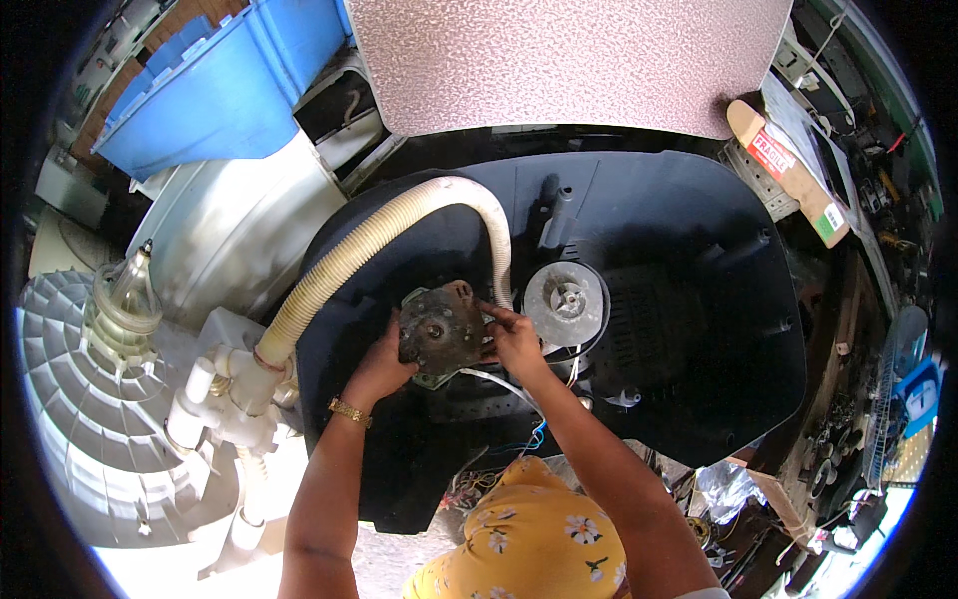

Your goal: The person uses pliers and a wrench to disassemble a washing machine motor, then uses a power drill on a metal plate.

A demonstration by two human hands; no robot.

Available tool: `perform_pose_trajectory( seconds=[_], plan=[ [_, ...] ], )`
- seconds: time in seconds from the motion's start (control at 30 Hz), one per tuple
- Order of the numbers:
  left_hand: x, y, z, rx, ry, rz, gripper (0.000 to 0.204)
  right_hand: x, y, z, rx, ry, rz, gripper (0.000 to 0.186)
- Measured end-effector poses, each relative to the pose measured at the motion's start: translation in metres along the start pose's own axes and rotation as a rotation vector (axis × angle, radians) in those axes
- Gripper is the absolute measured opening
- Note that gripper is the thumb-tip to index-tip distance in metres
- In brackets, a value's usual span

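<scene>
A grimy, dark, roughly square metal part (pixel 439 327) with a round hub at its centre is held between my two hands, inside a large black plastic machine housing (pixel 689 210). My left hand (pixel 382 364) grips its left edge, fingers partly hidden under it. On the opposite edge, my right hand (pixel 512 342) closes with thumb and fingers. Just right of that hand sits a pale round pulley (pixel 567 302) with a spoked hub. A ribbed cream drain hose (pixel 399 222) arches over the part and drops behind my right hand. White wires (pixel 504 384) run below the part.
At left, the hose joins a white valve body (pixel 239 394) beside a round ribbed white tub (pixel 90 399). Blue plastic bins (pixel 210 105) stand behind it. A pink textured panel (pixel 569 60) lies beyond the housing; a cardboard piece (pixel 788 175) leans at right, near cluttered tools.
</scene>
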State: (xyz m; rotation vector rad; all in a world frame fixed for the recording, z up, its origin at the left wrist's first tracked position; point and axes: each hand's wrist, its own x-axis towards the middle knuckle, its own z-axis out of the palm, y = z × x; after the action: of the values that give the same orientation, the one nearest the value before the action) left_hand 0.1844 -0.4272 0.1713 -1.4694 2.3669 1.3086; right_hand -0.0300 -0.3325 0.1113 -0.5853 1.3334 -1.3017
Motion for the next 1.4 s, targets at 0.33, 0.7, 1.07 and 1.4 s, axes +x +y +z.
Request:
perform_pose_trajectory(
  seconds=[0.33, 0.7, 1.07, 1.4],
  plan=[
    [0.000, 0.007, -0.001, 0.064, 0.028, 0.056, 0.100, 0.000, 0.003, -0.004, 0.037, 0.029, 0.030, 0.049],
    [-0.002, 0.010, -0.002, 0.151, 0.046, 0.008, 0.102, -0.004, -0.007, 0.001, 0.051, 0.016, 0.030, 0.043],
    [0.001, -0.003, 0.005, 0.138, 0.094, 0.069, 0.100, -0.004, 0.000, -0.001, -0.042, 0.034, -0.078, 0.034],
    [0.004, -0.010, 0.006, 0.061, 0.046, 0.034, 0.098, -0.004, -0.004, 0.001, -0.049, -0.015, -0.040, 0.046]
  ],
)
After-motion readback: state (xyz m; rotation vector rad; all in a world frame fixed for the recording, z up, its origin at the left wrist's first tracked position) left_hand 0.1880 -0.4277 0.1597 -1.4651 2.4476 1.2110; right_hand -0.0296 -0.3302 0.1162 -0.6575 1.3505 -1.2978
